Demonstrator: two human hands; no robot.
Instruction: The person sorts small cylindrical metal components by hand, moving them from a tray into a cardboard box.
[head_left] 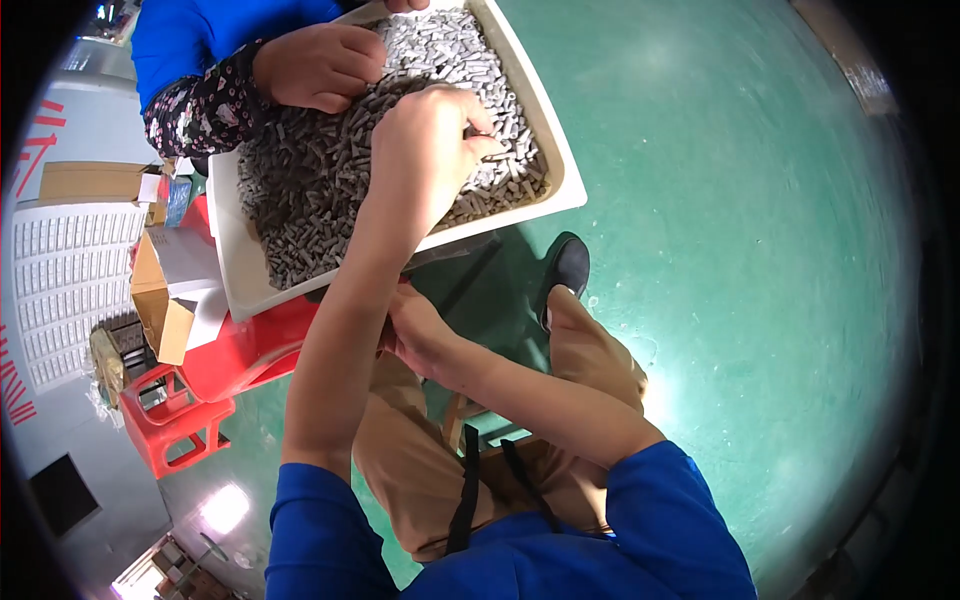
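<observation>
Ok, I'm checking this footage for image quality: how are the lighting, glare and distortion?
Head view: the small gray pieces in the white tray are bright at upper right, shadowed toward the left; head view: strong light pales the left hand; head view: glare whitens the green floor beside the trousers; head view: fisheye rim curves into black, blurring at far right.

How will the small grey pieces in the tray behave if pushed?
The grey pieces will probably roll or slide over one another: they look short, rounded and loosely heaped. They're likely stiff, as none visibly bends. The raised rim of the white tray should contain gentle pushes.
</observation>
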